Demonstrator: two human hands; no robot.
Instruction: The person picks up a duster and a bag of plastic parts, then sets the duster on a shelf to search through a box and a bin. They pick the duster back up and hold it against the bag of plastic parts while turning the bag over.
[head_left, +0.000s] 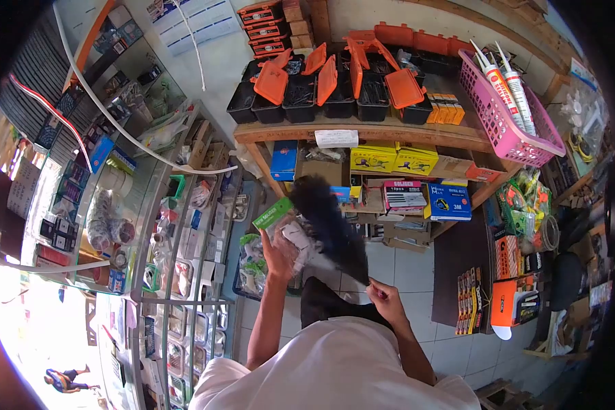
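My right hand (387, 302) is closed around the handle end of a dark feather duster (326, 222), whose bushy head is smeared by motion. The duster points up and left, overlapping the edge of a clear plastic packet (295, 236) with a green header card. My left hand (275, 256) grips that packet from its left side, with whitish items showing through the plastic. Below the packet, a dark bin (248, 290) of bagged goods stands by the glass display case (184, 273).
Ahead is a wooden shelf (294, 131) with black boxes under raised orange lids (270, 83). A pink basket (506, 126) holds sealant tubes. Yellow boxes (393, 158) fill the lower shelf. On the right stands a dark counter (451, 294) with orange boxes. A person (63, 380) shows outside at lower left.
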